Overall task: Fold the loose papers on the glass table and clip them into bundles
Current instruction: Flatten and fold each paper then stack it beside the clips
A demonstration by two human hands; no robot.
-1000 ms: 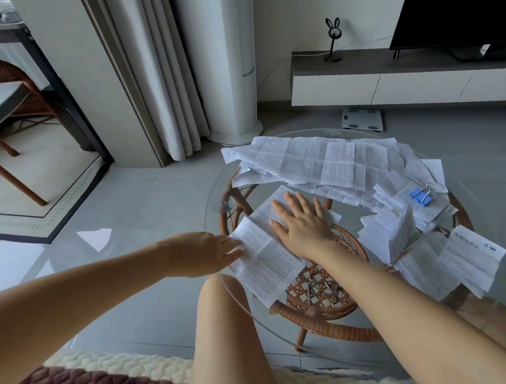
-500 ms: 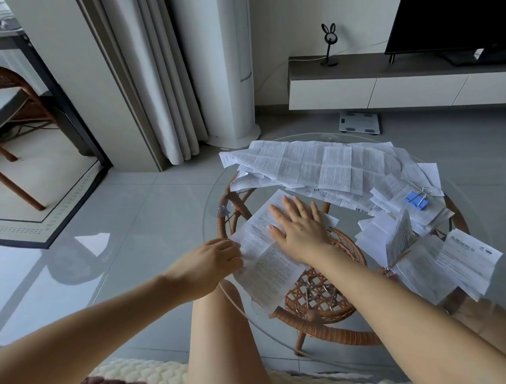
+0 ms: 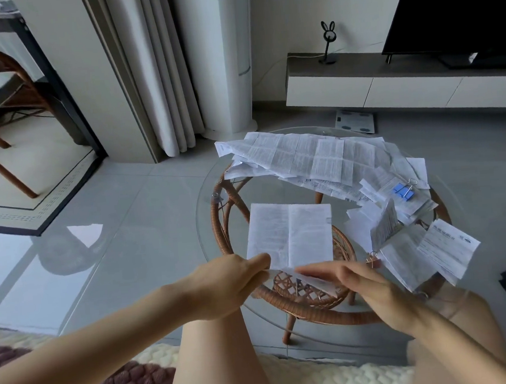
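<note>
Creased sheet (image 3: 290, 234) on glass table (image 3: 271, 189), stretching away from both hands, left hand (image 3: 222, 285) pinching its near left corner, right hand (image 3: 368, 285) fingers straight along the lifted near flap

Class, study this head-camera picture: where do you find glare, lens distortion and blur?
Head view: bright glare whitens the glossy floor at left; the wide lens tilts the curtain and the TV edge; the glass table shows its wicker base through it; the right hand looks slightly soft; print on the sheet is unreadable.
</note>
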